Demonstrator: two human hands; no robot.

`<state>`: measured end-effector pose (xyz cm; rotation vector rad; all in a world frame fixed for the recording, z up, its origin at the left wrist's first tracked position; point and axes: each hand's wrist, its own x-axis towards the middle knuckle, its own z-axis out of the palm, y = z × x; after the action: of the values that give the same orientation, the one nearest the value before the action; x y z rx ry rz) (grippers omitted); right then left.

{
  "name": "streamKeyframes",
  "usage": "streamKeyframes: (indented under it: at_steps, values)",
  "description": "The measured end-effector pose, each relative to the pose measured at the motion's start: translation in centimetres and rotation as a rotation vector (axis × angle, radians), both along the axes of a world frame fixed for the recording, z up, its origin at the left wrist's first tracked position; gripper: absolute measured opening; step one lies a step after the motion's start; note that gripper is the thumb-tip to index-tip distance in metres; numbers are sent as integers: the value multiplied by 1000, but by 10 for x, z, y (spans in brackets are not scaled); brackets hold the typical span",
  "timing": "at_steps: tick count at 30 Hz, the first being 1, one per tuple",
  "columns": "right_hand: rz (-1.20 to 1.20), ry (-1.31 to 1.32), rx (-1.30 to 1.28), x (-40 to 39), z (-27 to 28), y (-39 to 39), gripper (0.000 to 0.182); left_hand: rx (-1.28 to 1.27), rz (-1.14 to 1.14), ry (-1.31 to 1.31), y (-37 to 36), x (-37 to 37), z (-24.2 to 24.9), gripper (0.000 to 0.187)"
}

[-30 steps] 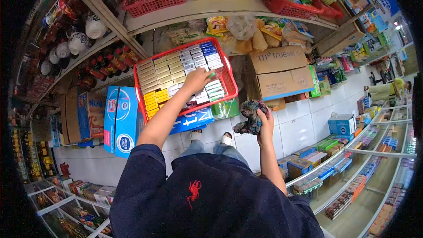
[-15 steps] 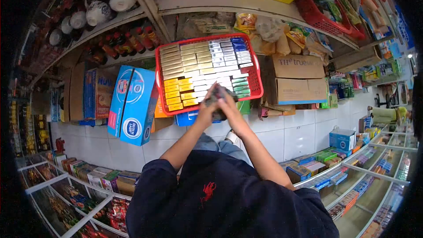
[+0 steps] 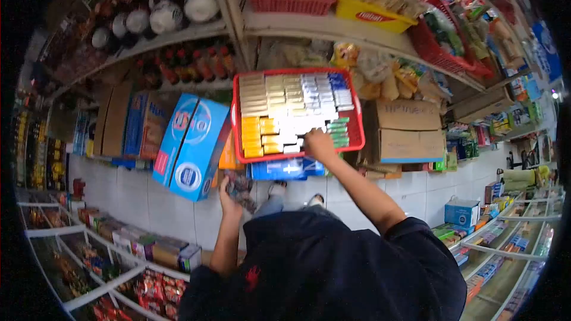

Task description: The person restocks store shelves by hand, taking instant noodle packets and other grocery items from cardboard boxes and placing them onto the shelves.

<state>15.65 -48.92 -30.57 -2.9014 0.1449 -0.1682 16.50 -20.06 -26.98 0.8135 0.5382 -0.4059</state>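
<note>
A red basket (image 3: 237, 137) holds rows of small packs: gold, white, blue, yellow packs (image 3: 252, 137) and green packs (image 3: 339, 132). My right hand (image 3: 319, 144) reaches over the basket's near edge, fingers bent down at the white packs beside the green ones; its fingertips are partly hidden, and what they hold, if anything, is unclear. Lower left, below the basket, my left hand (image 3: 228, 198) is wrapped round a dark, crumpled, patterned bundle (image 3: 241, 190), blurred by motion.
A blue carton (image 3: 191, 145) stands left of the basket, a brown carton (image 3: 410, 131) right of it. Shelves above hold bowls, bottles and a yellow basket (image 3: 375, 18). Glass display cases (image 3: 113, 282) run along the lower left and right.
My hands were together at the basket's near edge around the dark bundle. My left hand has moved down and left with it; my right hand has let go of it and reached into the basket.
</note>
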Motion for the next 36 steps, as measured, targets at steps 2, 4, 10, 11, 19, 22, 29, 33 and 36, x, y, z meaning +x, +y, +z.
streamKeyframes:
  at_steps: [2, 4, 10, 11, 19, 22, 29, 33, 36]
  values:
    - [15, -61, -68, 1, -5, 0, 14, 99, -82, -39, 1, -1, 7, 19]
    - [71, -67, -94, 1, 15, -4, 18, 117, -37, -75, -1, 2, 4, 16]
    - [-79, -149, 516, -27, 101, -9, 33, 252, -126, -349, -23, 17, 31, 22]
    - [-67, -259, 651, -35, 106, -5, 34, 298, -151, -371, -30, 19, 36, 22]
    - [-4, -458, 977, -72, 111, 80, 35, 107, -506, -458, -92, 44, 47, 22]
    - [-181, -570, 1040, -78, 93, 83, 35, 61, -554, -423, -107, 32, 64, 25]
    - [-488, -859, 1246, -125, 121, 91, 38, 145, -1006, -749, -143, 21, 64, 30]
    - [-657, -905, 996, -150, 117, 92, 35, -43, -1104, -790, -161, -9, 80, 28]
    - [-831, -991, 956, -173, 128, 102, 35, -31, -1229, -847, -171, -33, 95, 30]
